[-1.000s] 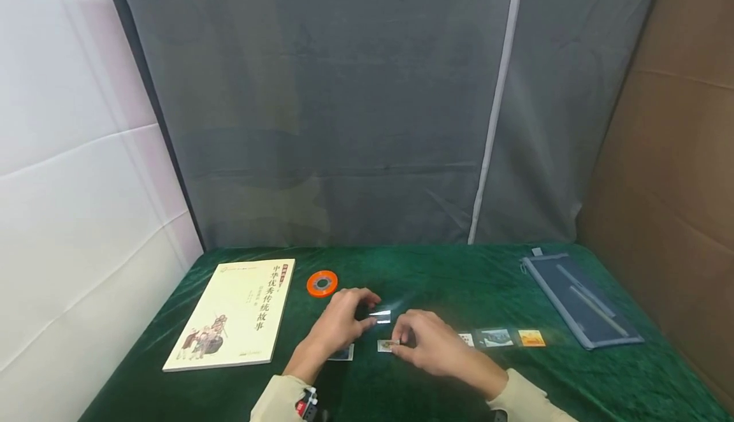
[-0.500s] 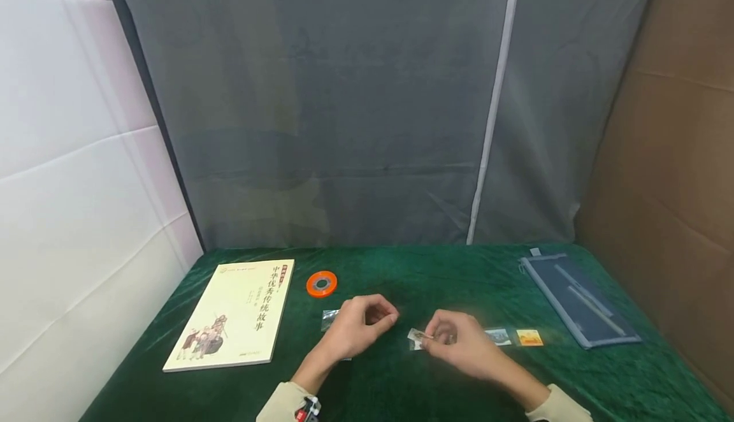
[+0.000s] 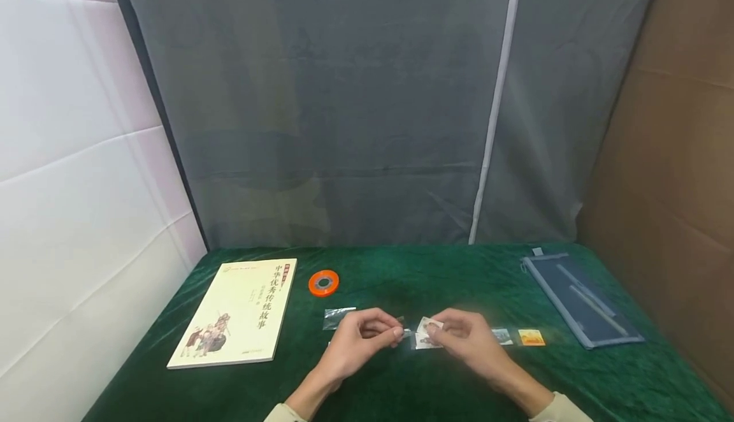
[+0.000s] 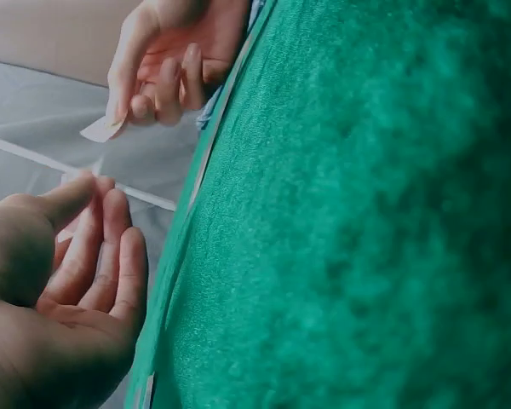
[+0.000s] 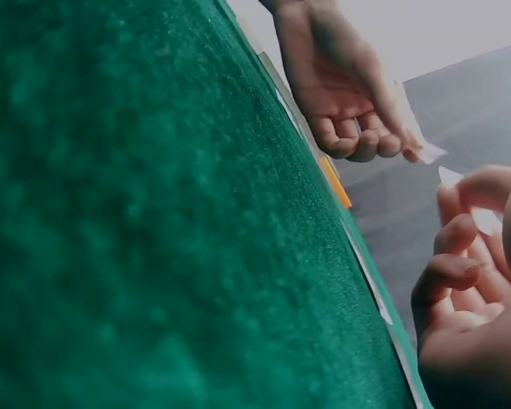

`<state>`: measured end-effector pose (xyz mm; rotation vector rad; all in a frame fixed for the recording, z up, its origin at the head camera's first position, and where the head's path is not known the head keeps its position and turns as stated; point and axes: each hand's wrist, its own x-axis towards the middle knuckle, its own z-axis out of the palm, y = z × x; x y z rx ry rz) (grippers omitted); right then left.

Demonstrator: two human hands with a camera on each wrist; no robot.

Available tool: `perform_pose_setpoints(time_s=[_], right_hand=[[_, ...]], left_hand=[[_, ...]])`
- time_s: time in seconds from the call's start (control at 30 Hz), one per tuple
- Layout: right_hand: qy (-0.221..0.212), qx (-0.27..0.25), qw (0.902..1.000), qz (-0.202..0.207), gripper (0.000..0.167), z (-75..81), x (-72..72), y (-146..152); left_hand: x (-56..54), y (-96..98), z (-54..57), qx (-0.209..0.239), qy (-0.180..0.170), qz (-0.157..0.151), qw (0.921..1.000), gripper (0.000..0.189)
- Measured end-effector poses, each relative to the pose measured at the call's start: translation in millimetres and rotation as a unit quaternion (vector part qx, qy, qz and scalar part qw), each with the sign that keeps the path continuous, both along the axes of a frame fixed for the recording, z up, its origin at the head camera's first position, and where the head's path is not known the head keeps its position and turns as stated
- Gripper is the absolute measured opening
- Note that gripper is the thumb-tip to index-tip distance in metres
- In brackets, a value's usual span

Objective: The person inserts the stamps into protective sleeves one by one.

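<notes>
My right hand (image 3: 473,342) pinches a small pale stamp-like paper (image 3: 431,324) between thumb and forefinger; the right wrist view shows the white edge of this paper (image 5: 450,176). Facing it, my left hand (image 3: 361,342) pinches a small clear plastic sleeve (image 5: 432,153), mostly hidden behind the fingertips in the head view. The paper and the sleeve are close but apart. Just below the held paper, another small pale piece (image 3: 425,341) shows; whether it is held or lies on the cloth I cannot tell. Both hands are above the green cloth.
An empty-looking clear sleeve (image 3: 338,317) lies left of my left hand. Right of my right hand lie a bluish picture stamp (image 3: 502,336) and an orange one (image 3: 531,337). Around them are a cream book (image 3: 241,313), an orange ring-shaped disc (image 3: 323,283) and a zip pouch (image 3: 582,301).
My right hand has lifted the small paper and moved right. My left hand shifted right, then its fingertips came to the sleeve near the paper. The clear sleeve left of it came into view.
</notes>
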<state>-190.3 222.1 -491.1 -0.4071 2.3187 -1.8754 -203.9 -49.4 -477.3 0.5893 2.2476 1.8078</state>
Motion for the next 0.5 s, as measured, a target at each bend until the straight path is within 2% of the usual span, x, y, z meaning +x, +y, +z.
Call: perform_pose_setpoints(time_s=[0.1, 0.23, 0.5], right_hand=[[-0.012, -0.036, 0.9992, 0.014, 0.021, -1.2, 1.9, -0.3], [-0.007, -0.063, 0.9974, 0.032, 0.024, -1.8, 3.5, -0.9], [-0.001, -0.069, 0.9962, 0.054, 0.024, -5.4, 4.4, 1.3]], left_hand=[[0.9, 0.2, -1.6, 0.004, -0.006, 0.001, 1.0, 0.02], [2.2, 3.5, 0.7, 0.002, -0.007, -0.001, 1.0, 0.021], [4.3, 9.1, 1.2, 0.001, -0.02, -0.012, 0.9997, 0.023]])
